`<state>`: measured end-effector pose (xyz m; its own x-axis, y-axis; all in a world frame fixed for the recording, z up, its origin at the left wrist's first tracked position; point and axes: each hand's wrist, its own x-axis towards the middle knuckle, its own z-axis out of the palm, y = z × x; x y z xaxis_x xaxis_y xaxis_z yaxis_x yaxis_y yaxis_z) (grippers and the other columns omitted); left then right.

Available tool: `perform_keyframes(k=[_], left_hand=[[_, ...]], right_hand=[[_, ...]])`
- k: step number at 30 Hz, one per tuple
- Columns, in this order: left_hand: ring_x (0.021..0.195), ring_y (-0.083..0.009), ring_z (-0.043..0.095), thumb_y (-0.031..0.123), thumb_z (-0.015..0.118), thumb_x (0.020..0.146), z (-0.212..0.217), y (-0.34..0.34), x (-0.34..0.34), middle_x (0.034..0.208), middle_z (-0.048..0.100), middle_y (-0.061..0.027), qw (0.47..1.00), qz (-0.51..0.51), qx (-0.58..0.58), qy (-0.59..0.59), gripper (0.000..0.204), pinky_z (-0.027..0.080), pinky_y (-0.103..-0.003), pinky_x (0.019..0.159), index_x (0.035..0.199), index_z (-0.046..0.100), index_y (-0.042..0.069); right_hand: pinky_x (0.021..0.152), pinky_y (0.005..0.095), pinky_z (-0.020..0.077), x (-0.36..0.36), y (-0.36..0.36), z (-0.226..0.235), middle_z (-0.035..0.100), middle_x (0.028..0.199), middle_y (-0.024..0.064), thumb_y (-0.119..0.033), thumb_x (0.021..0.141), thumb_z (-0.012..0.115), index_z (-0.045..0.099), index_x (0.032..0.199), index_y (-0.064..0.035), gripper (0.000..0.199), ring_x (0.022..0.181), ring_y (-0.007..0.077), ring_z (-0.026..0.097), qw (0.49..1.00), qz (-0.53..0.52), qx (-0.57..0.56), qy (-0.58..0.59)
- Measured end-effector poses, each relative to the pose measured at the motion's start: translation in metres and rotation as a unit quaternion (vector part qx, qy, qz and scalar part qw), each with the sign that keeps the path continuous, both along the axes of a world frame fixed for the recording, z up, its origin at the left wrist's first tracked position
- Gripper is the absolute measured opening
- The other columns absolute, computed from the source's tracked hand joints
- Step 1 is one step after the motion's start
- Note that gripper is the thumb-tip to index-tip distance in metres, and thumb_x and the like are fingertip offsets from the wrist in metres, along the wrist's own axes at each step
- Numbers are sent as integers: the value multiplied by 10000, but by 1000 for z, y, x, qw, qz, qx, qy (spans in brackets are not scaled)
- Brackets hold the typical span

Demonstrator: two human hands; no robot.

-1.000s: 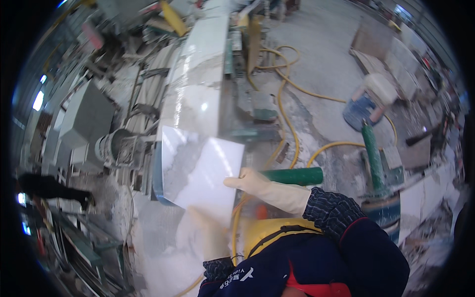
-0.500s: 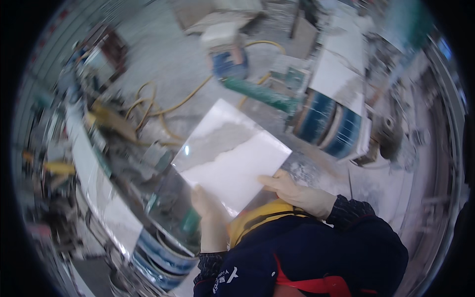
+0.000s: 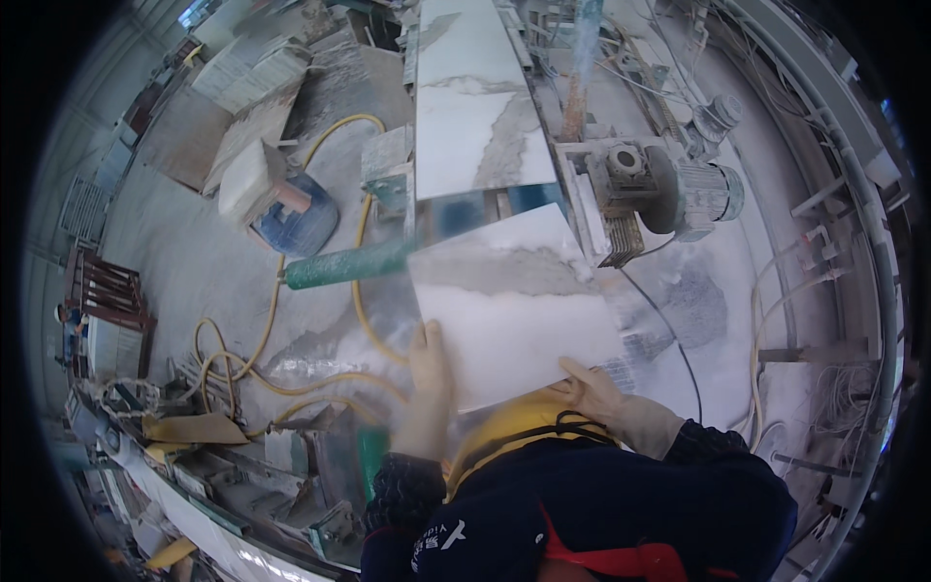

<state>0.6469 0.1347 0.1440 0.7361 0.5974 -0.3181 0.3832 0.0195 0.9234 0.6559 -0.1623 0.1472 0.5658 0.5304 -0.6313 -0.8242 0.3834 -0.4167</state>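
Observation:
A square white tile with grey marble veining (image 3: 514, 310) is held flat before my waist. My left hand (image 3: 428, 373), in a pale glove, grips its left edge with the thumb on top. Its near right edge is pinched by my right hand (image 3: 593, 393), gloved the same way, with the fingers partly hidden underneath. Just past the tile's far edge are the blue belts (image 3: 458, 215) of a conveyor. More veined white tiles (image 3: 470, 107) lie in a row along that conveyor.
A motor with a gearbox (image 3: 669, 189) sits right of the conveyor. A green roller (image 3: 349, 264) sticks out to the left, near a blue drum (image 3: 301, 218). A yellow hose (image 3: 276, 388) coils over the floor. Another conveyor line (image 3: 223, 529) runs along the lower left.
My view and body have turned to the right, from the lower-left line toward the far conveyor. The tile has come round with me, still in both hands.

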Motion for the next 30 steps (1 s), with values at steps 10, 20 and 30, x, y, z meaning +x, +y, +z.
perform_keyframes(k=[10,20,30], left_hand=[[1007,-204,635,319,568,977,-5,47,49,1198,636,-97,979,-104,-174,18,494,528,-317,857,1367,514,20],[1158,-248,569,364,603,964,36,-5,-23,1283,576,-106,969,-27,-245,18,586,546,-367,864,1428,441,44],[1124,-277,590,418,623,950,4,24,3,1274,554,-158,972,-54,-221,-55,647,577,-404,860,1407,430,3]], right_hand=[[1123,459,419,24,25,17,517,1384,168,-133,1022,497,405,1406,-5,415,1286,326,518,980,117,4,-159],[1134,459,412,39,44,1,489,1414,180,-116,1011,517,402,1394,13,419,1315,325,495,990,3,119,79],[1157,421,385,58,64,-43,478,1430,161,-173,1012,544,380,1417,-2,469,1344,304,465,993,-15,93,68]])
